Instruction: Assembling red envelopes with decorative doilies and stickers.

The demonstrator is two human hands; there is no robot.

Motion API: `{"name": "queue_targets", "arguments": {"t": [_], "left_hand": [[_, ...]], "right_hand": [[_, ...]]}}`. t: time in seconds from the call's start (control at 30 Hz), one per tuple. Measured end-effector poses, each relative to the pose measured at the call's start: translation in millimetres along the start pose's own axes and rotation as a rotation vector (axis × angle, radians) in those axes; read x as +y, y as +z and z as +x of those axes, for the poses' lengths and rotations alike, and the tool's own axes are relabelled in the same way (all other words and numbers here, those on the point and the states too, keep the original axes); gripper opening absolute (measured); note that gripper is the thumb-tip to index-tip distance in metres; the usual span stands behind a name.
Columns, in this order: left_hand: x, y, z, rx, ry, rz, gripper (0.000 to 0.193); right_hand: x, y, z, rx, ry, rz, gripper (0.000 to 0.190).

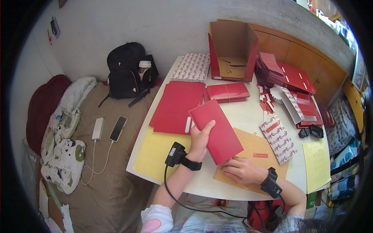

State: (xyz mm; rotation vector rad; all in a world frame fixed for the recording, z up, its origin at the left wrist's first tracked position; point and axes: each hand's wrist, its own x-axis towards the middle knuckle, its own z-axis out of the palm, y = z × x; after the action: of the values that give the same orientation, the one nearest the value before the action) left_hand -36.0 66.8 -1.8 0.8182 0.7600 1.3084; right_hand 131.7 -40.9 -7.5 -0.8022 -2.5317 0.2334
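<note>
My left hand [199,143] grips a flat red cardboard piece [216,131] by its left side, thumb across its face. It is tilted above the table, and its thickness suggests a box or folded card. Close under its lower end is my right hand [243,170], fingers bent and fingertips partly hidden; whether they pinch anything is unclear. Below that hand lies a kraft-brown sheet [263,142] bearing a small red printed label [260,155]. Next to it rests a white patterned box [278,139] with red bows and a red label.
Large red sheets [177,107] overlap a yellow sheet [157,151] at left. Behind are a banded red stack [228,92], a patterned stack [192,67] and an open carton [230,40]. More red pieces [269,68] crowd the right. Cables run from both wrist straps. A bed [116,171] adjoins the table.
</note>
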Motion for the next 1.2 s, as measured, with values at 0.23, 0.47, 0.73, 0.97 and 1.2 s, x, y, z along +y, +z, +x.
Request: {"name": "queue_targets", "arguments": {"t": [0.23,0.47,0.73,0.97,1.2], "left_hand": [[1.2,3.3,-1.2,0.028,0.024,-0.002,0.024],[3.7,3.6,-2.5,0.027,0.021,0.018,0.024],[3.9,4.3,-3.6,0.024,0.030,-0.005,0.024],[0.7,2.7,-1.4,0.021,0.049,0.007,0.025],[3.5,4.9,-2.2,0.023,0.038,0.010,0.026]], "right_hand": [[2.0,0.3,-1.0,0.028,0.002,0.028,0.022],[0.2,1.0,-0.1,-0.024,-0.044,-0.094,0.021],[-13.0,-7.1,6.0,-0.132,-0.028,-0.234,0.021],[-13.9,-5.1,5.3,-0.145,-0.006,-0.233,0.018],[-17.0,-15.6,2.2,-0.131,0.004,-0.160,0.016]]}}
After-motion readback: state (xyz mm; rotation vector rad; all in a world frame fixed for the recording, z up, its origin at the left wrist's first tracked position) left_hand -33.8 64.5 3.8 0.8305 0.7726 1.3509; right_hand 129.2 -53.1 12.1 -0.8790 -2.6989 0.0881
